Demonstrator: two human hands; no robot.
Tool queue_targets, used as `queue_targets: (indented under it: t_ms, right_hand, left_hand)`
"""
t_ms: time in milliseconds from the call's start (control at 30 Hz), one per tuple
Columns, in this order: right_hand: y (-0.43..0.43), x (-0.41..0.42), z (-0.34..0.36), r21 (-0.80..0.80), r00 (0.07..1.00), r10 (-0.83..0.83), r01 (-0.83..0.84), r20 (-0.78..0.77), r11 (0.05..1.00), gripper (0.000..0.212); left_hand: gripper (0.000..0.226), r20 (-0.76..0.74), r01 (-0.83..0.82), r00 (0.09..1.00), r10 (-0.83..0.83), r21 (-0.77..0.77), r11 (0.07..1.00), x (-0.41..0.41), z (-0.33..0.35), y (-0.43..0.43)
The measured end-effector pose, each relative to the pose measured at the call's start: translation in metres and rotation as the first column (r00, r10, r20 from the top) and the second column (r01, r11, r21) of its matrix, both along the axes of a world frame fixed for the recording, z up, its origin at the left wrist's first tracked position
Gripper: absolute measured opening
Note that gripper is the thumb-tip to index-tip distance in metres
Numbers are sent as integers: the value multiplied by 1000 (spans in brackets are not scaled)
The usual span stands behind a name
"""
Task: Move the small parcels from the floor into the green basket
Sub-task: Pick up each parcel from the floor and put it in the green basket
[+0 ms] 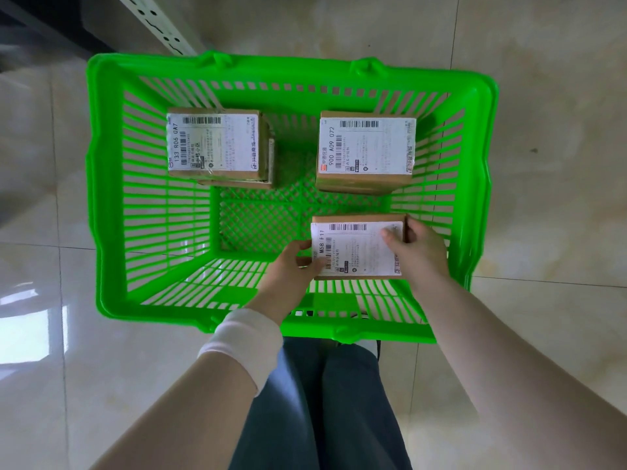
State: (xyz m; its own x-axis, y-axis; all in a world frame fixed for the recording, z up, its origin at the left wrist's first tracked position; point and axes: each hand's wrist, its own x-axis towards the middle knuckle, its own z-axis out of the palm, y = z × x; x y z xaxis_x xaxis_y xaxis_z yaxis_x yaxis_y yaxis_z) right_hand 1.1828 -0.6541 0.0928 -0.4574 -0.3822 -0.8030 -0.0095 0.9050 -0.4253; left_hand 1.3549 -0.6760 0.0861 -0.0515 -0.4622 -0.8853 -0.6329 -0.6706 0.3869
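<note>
A green slatted basket stands on the tiled floor below me. Two brown cardboard parcels with white labels lie inside it: one at the far left, stacked on another box, and one at the far right. A third labelled parcel is inside the near right part of the basket, held between both hands. My left hand grips its left edge with the thumb on the label. My right hand grips its right edge, thumb on top and fingers curled round the far corner.
Glossy beige floor tiles surround the basket. A dark shelf base with a perforated white upright runs along the top left. My legs in dark trousers are just behind the basket's near rim.
</note>
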Motion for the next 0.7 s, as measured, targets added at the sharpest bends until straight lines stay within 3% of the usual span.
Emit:
queue_targets:
  t_ms: [67, 233, 600, 700]
  right_hand:
    - [-1, -1, -3, 15, 998, 55, -55, -5, 998, 24]
    - [1, 0, -6, 57, 994, 100, -97, -40, 994, 25]
    - [3, 1, -7, 172, 999, 30, -27, -17, 985, 36]
    - [6, -1, 2, 164, 998, 69, -67, -3, 984, 46]
  left_hand:
    - [40, 5, -50, 999, 50, 24, 998, -2, -2, 1]
    - [36, -21, -78, 997, 79, 56, 995, -2, -5, 4]
    - [39, 34, 63, 997, -63, -6, 998, -7, -7, 0]
    - [51, 47, 89, 995, -89, -5, 996, -11, 1, 1]
